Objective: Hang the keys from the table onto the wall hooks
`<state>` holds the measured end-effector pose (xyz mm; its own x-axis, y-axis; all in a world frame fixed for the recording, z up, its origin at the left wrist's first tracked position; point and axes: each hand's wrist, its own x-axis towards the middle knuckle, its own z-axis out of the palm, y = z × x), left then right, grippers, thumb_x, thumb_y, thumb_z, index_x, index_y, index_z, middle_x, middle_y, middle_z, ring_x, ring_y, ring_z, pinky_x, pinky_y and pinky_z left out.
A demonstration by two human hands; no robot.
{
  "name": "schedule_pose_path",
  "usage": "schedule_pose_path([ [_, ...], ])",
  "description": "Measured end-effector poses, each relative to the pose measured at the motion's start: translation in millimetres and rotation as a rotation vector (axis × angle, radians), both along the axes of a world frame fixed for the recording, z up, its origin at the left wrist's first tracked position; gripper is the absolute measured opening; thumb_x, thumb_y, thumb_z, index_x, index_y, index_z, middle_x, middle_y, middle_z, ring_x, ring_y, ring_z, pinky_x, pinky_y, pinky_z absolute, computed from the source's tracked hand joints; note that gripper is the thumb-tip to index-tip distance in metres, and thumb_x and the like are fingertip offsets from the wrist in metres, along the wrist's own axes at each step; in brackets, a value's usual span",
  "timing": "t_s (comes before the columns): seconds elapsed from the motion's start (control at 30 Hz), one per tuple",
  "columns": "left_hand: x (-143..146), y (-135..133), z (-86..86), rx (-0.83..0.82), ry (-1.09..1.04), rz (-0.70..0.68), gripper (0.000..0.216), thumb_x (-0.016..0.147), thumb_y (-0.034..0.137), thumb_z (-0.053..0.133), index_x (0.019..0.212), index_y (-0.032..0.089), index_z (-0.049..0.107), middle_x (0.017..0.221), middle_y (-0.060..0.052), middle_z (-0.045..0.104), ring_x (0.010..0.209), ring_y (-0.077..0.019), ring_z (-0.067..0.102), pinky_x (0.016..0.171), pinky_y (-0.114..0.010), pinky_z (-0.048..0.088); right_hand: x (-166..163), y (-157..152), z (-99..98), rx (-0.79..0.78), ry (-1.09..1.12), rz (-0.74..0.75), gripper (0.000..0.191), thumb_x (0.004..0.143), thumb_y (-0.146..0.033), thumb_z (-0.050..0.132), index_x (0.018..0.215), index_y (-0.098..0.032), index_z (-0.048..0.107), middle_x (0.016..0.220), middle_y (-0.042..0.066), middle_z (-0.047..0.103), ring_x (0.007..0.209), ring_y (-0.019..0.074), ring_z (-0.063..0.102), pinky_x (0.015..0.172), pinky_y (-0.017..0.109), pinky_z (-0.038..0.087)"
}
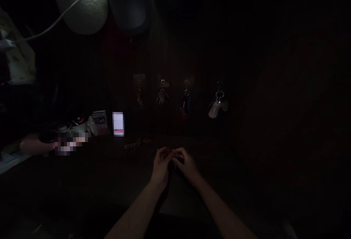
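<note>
The scene is very dark. My left hand and my right hand meet in the middle over a dark surface, fingers curled and fingertips touching each other. They pinch something small between them that I cannot make out. A thin metallic item, perhaps a chain or key, lies on the surface just beyond my left hand. Several key bunches hang on hooks on the dark wall behind, one with a white fob.
A lit phone screen stands at the left beside a small box and clutter. Another person's hand rests at far left. Hats and a white cable hang above.
</note>
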<state>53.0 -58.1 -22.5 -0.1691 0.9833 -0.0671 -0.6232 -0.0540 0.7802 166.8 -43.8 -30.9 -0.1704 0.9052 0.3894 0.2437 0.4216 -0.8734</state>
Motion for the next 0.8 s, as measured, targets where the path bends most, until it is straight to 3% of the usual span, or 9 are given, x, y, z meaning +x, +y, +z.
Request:
schedule_pose_path([
  [0.17, -9, -5, -4.3, -0.036, 0.191, 0.076, 0.03, 0.066, 0.035, 0.069, 0.088, 0.018, 0.056, 0.083, -0.002, 0.06, 0.073, -0.0117, 0.059, 0.067, -0.023, 0.045, 2, -1, 2.8, 0.002, 0.01, -0.074, 0.019, 0.074, -0.031, 0.054, 0.091, -0.022, 0.053, 0.093, 0.005, 0.065, 0.094, 0.0201, 0.062, 0.082, 0.035, 0.047],
  [0.27, -17, -9, -1.6, -0.057, 0.319, -0.083, 0.042, 0.072, 0.056, 0.054, 0.079, 0.015, 0.058, 0.068, -0.001, 0.057, 0.056, -0.0096, 0.052, 0.053, -0.021, 0.041, 1, -2, 6.1, 0.028, 0.02, -0.108, 0.018, 0.075, -0.031, 0.053, 0.09, -0.022, 0.054, 0.091, 0.005, 0.066, 0.093, 0.02, 0.062, 0.082, 0.035, 0.048],
  [0.37, -21, -12, 2.2, -0.032, 0.483, -0.266, 0.051, 0.072, 0.063, 0.049, 0.074, 0.013, 0.062, 0.065, -0.002, 0.056, 0.051, -0.0095, 0.049, 0.047, -0.021, 0.038, 1, -4, 8.6, 0.063, 0.013, -0.133, 0.019, 0.075, -0.033, 0.053, 0.09, -0.022, 0.055, 0.09, 0.005, 0.066, 0.09, 0.02, 0.062, 0.082, 0.035, 0.048],
  [0.5, -21, -12, 4.2, -0.018, 0.628, -0.305, 0.055, 0.074, 0.064, 0.045, 0.073, 0.013, 0.065, 0.064, -0.003, 0.058, 0.048, -0.0099, 0.048, 0.045, -0.021, 0.035, 4, -6, 9.8, 0.08, 0.049, -0.128, 0.021, 0.075, -0.034, 0.055, 0.093, -0.022, 0.057, 0.09, 0.005, 0.068, 0.088, 0.0201, 0.063, 0.08, 0.034, 0.049],
  [0.8, -30, 1, 12.3, 0.053, 0.314, -0.257, 0.046, 0.07, 0.051, 0.063, 0.1, 0.016, 0.067, 0.088, -0.007, 0.068, 0.076, -0.0145, 0.06, 0.062, -0.02, 0.039, -1, -10, 11.6, -0.004, 0.078, 0.039, 0.025, 0.071, -0.031, 0.061, 0.094, -0.023, 0.056, 0.098, 0.004, 0.066, 0.093, 0.0206, 0.064, 0.081, 0.036, 0.051],
])
